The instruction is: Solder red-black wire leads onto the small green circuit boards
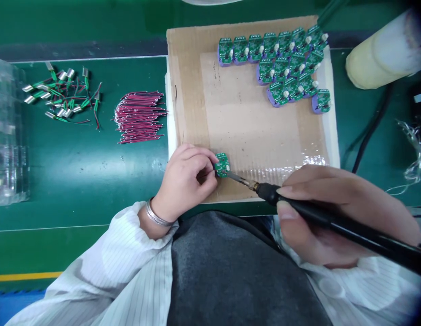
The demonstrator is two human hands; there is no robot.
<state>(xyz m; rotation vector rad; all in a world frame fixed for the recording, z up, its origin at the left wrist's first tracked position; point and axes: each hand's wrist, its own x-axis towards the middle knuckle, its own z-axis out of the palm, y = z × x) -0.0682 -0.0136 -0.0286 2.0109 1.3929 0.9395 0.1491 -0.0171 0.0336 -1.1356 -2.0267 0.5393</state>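
Note:
My left hand [188, 179] is closed at the left edge of a small green circuit board [222, 164], thumb and fingertips gripping it near the front of the cardboard sheet [237, 122]. In my right hand [342, 208] is a black-handled soldering iron [315, 215], pointed to the left. Its metal tip meets the lower right part of the board, beside a small white component. Whether the tip actually touches the board I cannot tell. My left fingers hide part of the board's edge.
Several green boards on purple bases [281, 68] stand in rows at the back right of the cardboard. Left of it lie a bundle of red-black wires [140, 117] and small metal cylinders with wires [64, 93]. A whitish cylinder [383, 50] and a black cable [373, 129] are at right.

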